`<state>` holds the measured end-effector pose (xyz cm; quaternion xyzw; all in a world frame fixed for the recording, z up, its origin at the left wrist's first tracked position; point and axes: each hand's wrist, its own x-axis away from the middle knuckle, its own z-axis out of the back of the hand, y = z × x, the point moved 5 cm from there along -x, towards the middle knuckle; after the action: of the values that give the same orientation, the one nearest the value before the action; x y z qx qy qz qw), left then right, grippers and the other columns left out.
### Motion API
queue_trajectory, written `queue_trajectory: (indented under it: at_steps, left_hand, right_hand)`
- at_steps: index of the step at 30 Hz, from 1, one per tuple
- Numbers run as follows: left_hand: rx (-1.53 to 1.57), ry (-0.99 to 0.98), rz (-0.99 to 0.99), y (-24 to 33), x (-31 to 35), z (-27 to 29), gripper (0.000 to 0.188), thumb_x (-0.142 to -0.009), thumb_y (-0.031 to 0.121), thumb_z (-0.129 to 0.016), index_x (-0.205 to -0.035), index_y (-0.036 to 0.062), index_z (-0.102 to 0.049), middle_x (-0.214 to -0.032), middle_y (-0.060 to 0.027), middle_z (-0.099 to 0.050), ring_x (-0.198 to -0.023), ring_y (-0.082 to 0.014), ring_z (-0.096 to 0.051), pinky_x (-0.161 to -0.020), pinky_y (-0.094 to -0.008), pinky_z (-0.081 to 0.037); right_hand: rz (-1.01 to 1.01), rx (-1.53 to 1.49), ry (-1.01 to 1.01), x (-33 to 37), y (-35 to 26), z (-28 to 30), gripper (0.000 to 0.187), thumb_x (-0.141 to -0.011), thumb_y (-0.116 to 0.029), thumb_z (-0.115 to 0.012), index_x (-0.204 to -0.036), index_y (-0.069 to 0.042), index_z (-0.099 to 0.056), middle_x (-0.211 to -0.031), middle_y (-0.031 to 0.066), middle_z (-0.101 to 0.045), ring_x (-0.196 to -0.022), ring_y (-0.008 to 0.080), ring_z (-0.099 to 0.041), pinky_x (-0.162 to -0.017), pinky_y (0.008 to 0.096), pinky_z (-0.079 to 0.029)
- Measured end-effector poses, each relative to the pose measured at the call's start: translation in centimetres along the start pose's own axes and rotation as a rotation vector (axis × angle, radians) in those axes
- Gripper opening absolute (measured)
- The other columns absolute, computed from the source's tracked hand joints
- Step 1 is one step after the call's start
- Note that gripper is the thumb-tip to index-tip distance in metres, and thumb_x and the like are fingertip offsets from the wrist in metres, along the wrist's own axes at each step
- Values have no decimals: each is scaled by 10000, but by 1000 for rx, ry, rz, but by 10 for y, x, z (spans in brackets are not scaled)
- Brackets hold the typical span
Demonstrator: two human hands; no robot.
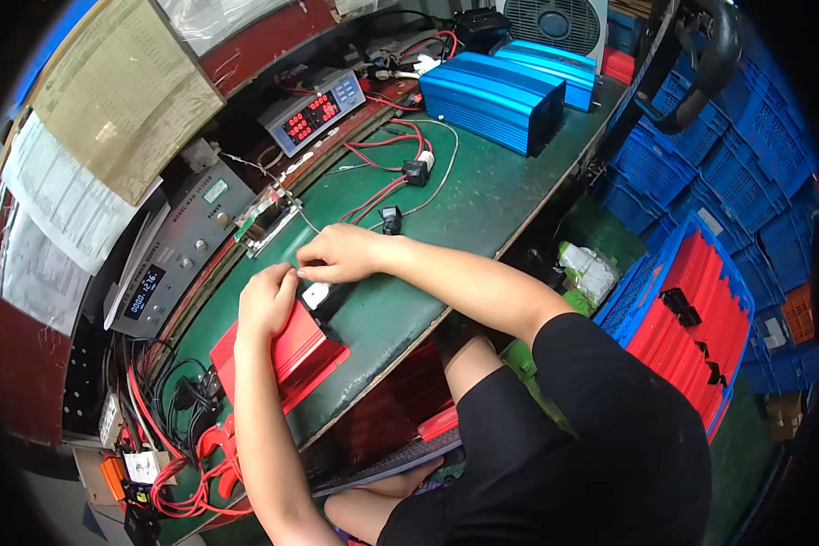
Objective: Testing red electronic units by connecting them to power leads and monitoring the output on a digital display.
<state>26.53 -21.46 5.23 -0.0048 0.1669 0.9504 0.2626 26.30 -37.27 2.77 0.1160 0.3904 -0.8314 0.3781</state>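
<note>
A red ribbed metal case lies on the green bench in front of me. Its far end shows a dark panel with a white socket-like piece. My left hand rests over the far left corner of the case, fingers curled and thumb pressed in. From the right, my right hand reaches to the same end, its fingers bent together against the left fingertips. Whatever lies between the fingertips is hidden. Close beyond the right wrist is a small black connector.
Red and black leads with a black plug lie farther back. Two blue ribbed cases stand at the far right. A power supply and a meter line the back. A blue crate of red cases stands right; red cables lie left.
</note>
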Motion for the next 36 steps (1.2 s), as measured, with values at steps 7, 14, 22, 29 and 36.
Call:
queue_trajectory:
  at_steps: [7,14,22,29,36]
  left_hand:
    - [206,139,-22,-10,2,4,293,-921,198,-464,-964,-26,-649,-899,-213,-688,-873,-349,-675,-810,-398,-504]
    - [203,166,-19,-7,0,2,267,-885,209,-494,-923,19,-678,-860,-182,-693,-843,-357,-674,-775,-425,-518]
    - [206,162,-11,-9,0,3,263,-877,208,-504,-927,15,-675,-866,-190,-690,-840,-358,-674,-771,-425,-518]
    - [205,159,1,-11,0,1,268,-873,222,-513,-932,23,-683,-885,-189,-691,-848,-359,-672,-772,-428,-519]
    - [187,158,25,-11,1,1,274,-872,236,-521,-931,27,-689,-910,-192,-694,-878,-363,-671,-796,-437,-520]
  right_hand:
    - [92,-22,-289,6,-16,-2,391,-849,-423,-703,-977,-55,-672,-798,127,-698,-737,295,-685,-659,394,-522]
    - [93,-44,-287,7,-12,4,398,-814,-402,-738,-990,-50,-678,-782,131,-692,-702,291,-679,-635,395,-520]
    - [63,-43,-272,7,-12,-5,401,-817,-419,-730,-1006,-67,-705,-801,144,-705,-766,318,-694,-670,412,-534]
    - [110,-15,-227,7,-12,-7,405,-824,-434,-729,-1004,-73,-703,-801,143,-704,-756,326,-688,-669,417,-532]
    - [142,8,-233,8,-16,-6,388,-841,-380,-746,-1019,-42,-678,-807,145,-696,-744,314,-685,-655,394,-529]
